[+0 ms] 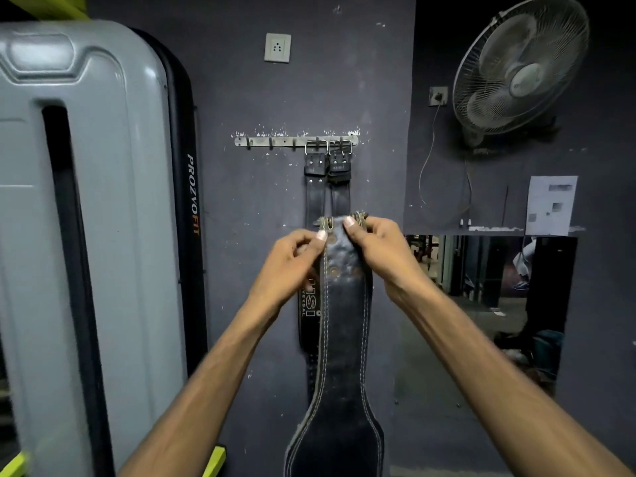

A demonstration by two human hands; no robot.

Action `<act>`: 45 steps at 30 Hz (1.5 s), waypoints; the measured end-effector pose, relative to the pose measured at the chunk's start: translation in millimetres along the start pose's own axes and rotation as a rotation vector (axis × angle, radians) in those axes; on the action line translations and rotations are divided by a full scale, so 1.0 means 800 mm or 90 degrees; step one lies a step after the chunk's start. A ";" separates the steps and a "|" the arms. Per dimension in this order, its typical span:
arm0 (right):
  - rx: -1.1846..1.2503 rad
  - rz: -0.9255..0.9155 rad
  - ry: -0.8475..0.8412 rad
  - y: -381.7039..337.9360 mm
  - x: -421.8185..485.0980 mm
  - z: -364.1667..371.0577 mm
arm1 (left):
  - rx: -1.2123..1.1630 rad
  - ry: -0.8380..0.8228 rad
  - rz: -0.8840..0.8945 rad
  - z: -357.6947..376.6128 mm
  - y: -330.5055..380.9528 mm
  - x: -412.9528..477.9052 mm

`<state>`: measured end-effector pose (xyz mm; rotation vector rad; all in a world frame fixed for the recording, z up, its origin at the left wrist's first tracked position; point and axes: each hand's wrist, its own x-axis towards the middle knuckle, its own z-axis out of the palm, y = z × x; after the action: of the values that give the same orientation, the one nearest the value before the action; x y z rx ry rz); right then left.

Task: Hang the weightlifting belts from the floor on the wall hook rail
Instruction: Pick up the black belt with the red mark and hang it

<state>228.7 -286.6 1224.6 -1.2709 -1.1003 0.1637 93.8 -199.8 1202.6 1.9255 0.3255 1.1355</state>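
Black leather weightlifting belt with pale stitching [344, 339] hangs lengthwise from both hands in front of the dark wall, its buckle end uppermost and below the rail, presumably so the buckle can be lifted onto a hook. Two black leather belts [327, 187] already hang by their buckles from the right-hand hooks of the narrow metal wall hook rail [275, 141]; three hooks to the left are free. Left hand [292, 259] pinches the held belt's left edge. Right hand [375, 246] pinches the brass-coloured buckle [358, 218]. Both grips are clenched on the belt.
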 end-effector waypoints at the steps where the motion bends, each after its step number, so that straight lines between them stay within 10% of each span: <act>1: -0.003 -0.011 -0.015 0.006 0.003 0.005 | 0.023 0.037 0.012 -0.001 -0.004 0.011; 22: -0.176 -0.294 0.299 0.140 0.272 0.153 | -0.018 0.316 0.176 -0.047 -0.202 0.313; 45: -0.301 -0.412 0.282 0.171 0.669 0.179 | 0.102 0.393 0.335 -0.103 -0.249 0.696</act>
<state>462.0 204.0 1400.0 -1.2068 -1.1323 -0.8689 372.1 293.0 1394.2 1.8024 0.2433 2.1136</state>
